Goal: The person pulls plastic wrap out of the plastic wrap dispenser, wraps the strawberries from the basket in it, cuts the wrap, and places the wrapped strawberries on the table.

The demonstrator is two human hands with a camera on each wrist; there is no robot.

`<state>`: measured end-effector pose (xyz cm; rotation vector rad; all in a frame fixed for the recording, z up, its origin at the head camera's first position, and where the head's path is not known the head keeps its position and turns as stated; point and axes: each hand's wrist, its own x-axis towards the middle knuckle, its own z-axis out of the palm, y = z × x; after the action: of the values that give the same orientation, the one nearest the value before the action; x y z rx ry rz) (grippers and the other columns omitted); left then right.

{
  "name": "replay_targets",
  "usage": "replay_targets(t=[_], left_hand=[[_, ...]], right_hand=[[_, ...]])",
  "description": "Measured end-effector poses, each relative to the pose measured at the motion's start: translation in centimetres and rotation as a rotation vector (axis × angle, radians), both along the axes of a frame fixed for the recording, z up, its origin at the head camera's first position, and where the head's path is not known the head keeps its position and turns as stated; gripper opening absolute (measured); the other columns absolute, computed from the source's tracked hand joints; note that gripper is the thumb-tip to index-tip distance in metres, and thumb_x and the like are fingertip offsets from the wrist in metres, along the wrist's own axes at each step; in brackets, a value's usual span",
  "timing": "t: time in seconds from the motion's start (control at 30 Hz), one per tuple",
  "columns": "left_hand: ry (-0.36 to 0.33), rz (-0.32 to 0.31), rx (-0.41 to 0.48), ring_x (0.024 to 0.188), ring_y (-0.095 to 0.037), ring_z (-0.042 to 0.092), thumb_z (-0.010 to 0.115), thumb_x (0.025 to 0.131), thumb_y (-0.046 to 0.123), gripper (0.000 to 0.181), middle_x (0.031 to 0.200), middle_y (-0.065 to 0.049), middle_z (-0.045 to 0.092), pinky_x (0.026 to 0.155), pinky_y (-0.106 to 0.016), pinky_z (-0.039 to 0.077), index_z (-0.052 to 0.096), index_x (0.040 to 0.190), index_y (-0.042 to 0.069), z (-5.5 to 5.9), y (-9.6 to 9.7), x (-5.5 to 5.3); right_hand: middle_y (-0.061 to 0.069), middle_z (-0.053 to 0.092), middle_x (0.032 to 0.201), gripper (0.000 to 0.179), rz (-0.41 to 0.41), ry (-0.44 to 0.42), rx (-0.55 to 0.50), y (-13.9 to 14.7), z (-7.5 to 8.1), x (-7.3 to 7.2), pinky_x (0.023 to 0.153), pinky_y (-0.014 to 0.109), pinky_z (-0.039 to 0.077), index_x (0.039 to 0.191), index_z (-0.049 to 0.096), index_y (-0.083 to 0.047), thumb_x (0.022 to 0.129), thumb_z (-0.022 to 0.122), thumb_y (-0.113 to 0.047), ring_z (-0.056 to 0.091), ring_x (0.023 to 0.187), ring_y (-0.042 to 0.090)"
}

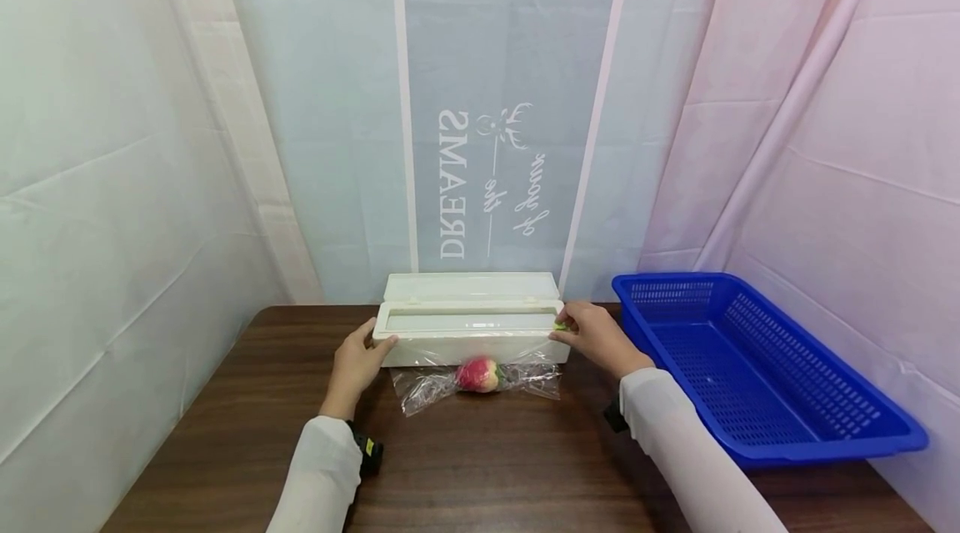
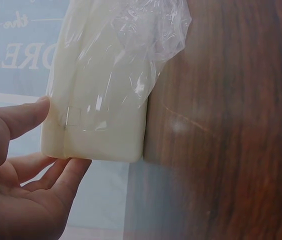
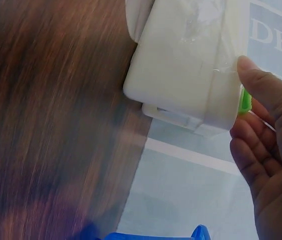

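Note:
A long white cling film dispenser point(image 1: 472, 349) lies across the table with its lid point(image 1: 472, 286) raised at the back. Clear film point(image 1: 423, 389) comes over its front and spreads on the wood, where a red and cream fruit point(image 1: 477, 374) lies at the film. The left hand point(image 1: 356, 366) grips the dispenser's left end; its thumb is at the front top edge and its fingers are round the end, as the left wrist view shows. At the right end, the right hand point(image 1: 596, 337) pinches a small green slide cutter point(image 3: 245, 101), partly hidden by the fingers.
A blue plastic basket point(image 1: 780, 454) with slotted sides stands at the right of the brown table point(image 1: 480, 475). Behind the table hangs a grey-blue curtain point(image 1: 510, 32) with white lettering, and pale cloth walls point(image 1: 97, 183) close in both sides.

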<state>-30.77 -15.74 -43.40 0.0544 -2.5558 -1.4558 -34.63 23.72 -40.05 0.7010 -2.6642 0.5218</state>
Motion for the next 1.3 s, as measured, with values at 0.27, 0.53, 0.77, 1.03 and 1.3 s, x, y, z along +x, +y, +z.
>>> replay_targets(t=[0.27,0.53,0.77,1.03,1.3], left_hand=[[-0.002,0.005,-0.019,0.125,-0.036,0.038,0.058,0.092,0.035,0.069,0.145,-0.023,0.033,0.098,-0.053,0.042,0.028,0.145,0.003,-0.2,0.1,0.2],[0.025,0.012,-0.073,0.125,-0.039,0.036,0.058,0.092,0.034,0.067,0.144,-0.026,0.033,0.097,-0.055,0.042,0.03,0.144,0.002,-0.1,0.4,0.4],[0.094,0.012,-0.124,0.117,-0.039,0.045,0.058,0.092,0.031,0.065,0.135,-0.031,0.042,0.092,-0.055,0.045,0.032,0.143,0.001,-0.2,0.4,0.2],[0.094,0.003,-0.115,0.121,-0.039,0.041,0.058,0.092,0.032,0.064,0.137,-0.03,0.04,0.094,-0.055,0.045,0.033,0.143,0.003,-0.1,0.4,0.1],[0.106,0.005,-0.132,0.118,-0.039,0.044,0.058,0.093,0.031,0.063,0.134,-0.031,0.043,0.092,-0.055,0.046,0.033,0.142,0.001,-0.1,0.4,0.3]], right_hand=[[-0.004,0.056,0.078,0.018,0.056,0.104,-0.012,0.4,-0.7,0.1,0.058,0.029,0.051,0.087,0.066,-0.014,0.078,0.075,-0.026,0.05,0.069,0.006],[-0.003,0.054,0.073,0.014,0.105,0.168,-0.016,0.7,-1.1,0.1,0.052,0.027,0.048,0.084,0.066,-0.014,0.077,0.076,-0.022,0.05,0.065,0.011],[-0.001,0.061,0.078,0.013,0.185,0.22,0.016,0.7,-1.0,-0.5,0.058,0.029,0.052,0.086,0.068,-0.013,0.077,0.076,-0.016,0.056,0.071,0.012],[0.002,0.065,0.081,0.013,0.232,0.215,0.022,0.6,-0.6,-0.7,0.064,0.031,0.056,0.089,0.069,-0.011,0.077,0.076,-0.013,0.058,0.076,0.01],[0.002,0.066,0.088,0.019,0.298,0.21,0.013,0.5,-0.8,-0.8,0.067,0.034,0.056,0.095,0.069,-0.01,0.077,0.074,-0.005,0.059,0.081,0.011]])
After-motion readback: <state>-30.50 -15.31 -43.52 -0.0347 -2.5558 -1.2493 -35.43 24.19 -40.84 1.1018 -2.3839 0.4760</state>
